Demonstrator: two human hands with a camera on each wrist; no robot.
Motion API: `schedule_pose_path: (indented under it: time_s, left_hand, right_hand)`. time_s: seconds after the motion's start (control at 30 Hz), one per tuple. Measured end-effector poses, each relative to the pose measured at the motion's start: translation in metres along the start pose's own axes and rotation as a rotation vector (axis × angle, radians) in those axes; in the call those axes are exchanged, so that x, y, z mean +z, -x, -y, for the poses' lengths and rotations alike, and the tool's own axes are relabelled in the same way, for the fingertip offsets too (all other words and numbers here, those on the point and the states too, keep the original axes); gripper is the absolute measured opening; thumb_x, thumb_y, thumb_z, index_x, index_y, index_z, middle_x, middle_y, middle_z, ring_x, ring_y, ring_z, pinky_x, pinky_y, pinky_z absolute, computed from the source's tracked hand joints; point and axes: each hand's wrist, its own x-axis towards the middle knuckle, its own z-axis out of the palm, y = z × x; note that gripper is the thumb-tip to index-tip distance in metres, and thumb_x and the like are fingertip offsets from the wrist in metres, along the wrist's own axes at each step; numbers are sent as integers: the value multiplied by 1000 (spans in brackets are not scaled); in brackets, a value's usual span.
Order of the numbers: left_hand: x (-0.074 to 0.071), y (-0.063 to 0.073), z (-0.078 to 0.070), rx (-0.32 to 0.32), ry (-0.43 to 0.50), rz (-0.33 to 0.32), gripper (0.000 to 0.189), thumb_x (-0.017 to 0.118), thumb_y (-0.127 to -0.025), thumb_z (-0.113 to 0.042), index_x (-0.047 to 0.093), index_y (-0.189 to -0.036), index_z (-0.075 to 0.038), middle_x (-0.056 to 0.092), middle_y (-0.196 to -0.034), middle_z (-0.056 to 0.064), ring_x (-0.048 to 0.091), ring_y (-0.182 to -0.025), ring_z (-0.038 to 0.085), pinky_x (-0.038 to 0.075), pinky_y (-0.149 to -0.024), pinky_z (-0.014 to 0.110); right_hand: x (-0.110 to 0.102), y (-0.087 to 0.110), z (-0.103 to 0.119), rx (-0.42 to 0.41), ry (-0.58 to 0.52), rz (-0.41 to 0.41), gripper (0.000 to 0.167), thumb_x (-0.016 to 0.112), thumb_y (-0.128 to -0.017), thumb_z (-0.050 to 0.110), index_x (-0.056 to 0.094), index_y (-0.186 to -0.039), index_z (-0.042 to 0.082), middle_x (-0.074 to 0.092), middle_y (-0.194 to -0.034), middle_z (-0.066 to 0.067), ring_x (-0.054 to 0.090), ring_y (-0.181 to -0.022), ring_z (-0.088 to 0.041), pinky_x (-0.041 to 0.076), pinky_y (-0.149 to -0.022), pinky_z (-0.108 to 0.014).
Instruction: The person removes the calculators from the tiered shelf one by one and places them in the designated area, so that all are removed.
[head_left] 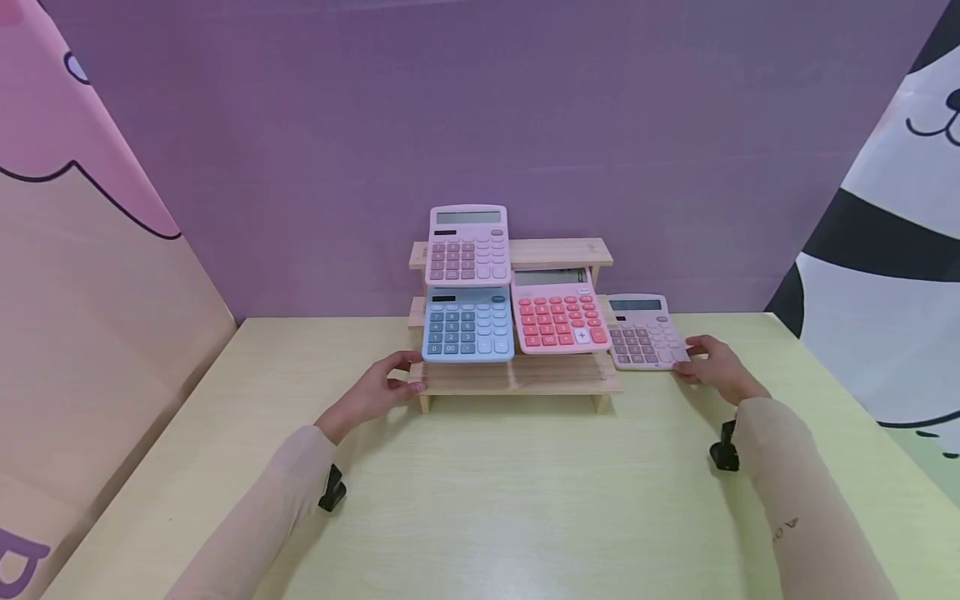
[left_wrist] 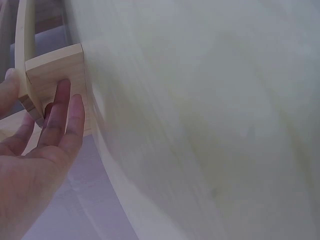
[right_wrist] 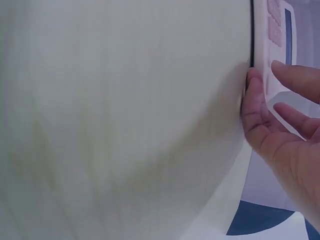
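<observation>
A three-tier wooden display stand (head_left: 517,379) stands near the back of the table. My left hand (head_left: 378,392) grips the left end of its lowest board (left_wrist: 55,65), the thumb on one face and the fingers on the other. To the right of the stand, a pale pink calculator (head_left: 643,340) with mauve keys lies on the table. My right hand (head_left: 716,367) holds its lower right corner; in the right wrist view the fingertips are at the calculator's edge (right_wrist: 260,30). On the stand sit a pink calculator (head_left: 468,237), a blue calculator (head_left: 467,333) and a red-keyed calculator (head_left: 558,321).
The pale wooden table (head_left: 487,492) runs back to a purple backdrop (head_left: 480,108). Cartoon-printed panels flank it, a pink one (head_left: 82,275) on the left and a panda one (head_left: 885,317) on the right. Black camera mounts (head_left: 724,450) hang at both wrists.
</observation>
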Motion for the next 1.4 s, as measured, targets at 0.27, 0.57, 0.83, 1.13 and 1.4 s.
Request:
schedule_pose_path:
  time_s: [0.27, 0.57, 0.83, 1.13, 1.4]
  left_hand:
    - [0, -1, 1, -13, -1, -3, 54, 62, -87, -17, 38, -135, -9, 41, -133, 12, 54, -105, 30, 52, -86, 32]
    - [-1, 0, 0, -19, -5, 1, 56, 62, -87, -19, 37, -136, -9, 40, -135, 13, 51, -109, 31, 51, -88, 33]
    - [0, 0, 0, -16, 7, 6, 55, 62, -87, -18, 37, -136, -9, 40, -133, 16, 56, -103, 31, 52, -86, 33]
    - [0, -1, 2, -11, 8, 13, 54, 61, -88, -16, 37, -135, -8, 39, -135, 16, 55, -105, 31, 51, -87, 33]
    - [0, 0, 1, -11, -5, 2, 55, 61, -88, -17, 37, -136, -8, 39, -136, 16, 52, -108, 31, 51, -89, 34]
  right_hand:
    - [-10, 9, 4, -42, -100, -29, 70, 53, -92, 15, 10, -139, -12, 24, -137, -37, 59, -85, -9, 54, -78, -25]
    - [-18, 12, 14, -98, -109, -71, 66, 51, -93, 17, 12, -139, -10, 27, -135, -35, 57, -80, 4, 53, -84, -30]
    - [-17, 14, 25, -150, -83, -100, 62, 52, -93, 16, 18, -138, -10, 30, -134, -34, 62, -92, -13, 53, -83, -31]
    - [-11, 21, 49, -247, -55, -109, 58, 52, -93, 18, 25, -137, -8, 36, -132, -31, 55, -96, -17, 54, -79, -24]
    - [-5, 26, 67, -293, -50, -124, 54, 52, -93, 18, 28, -136, -5, 41, -128, -27, 55, -95, -17, 54, -81, -29]
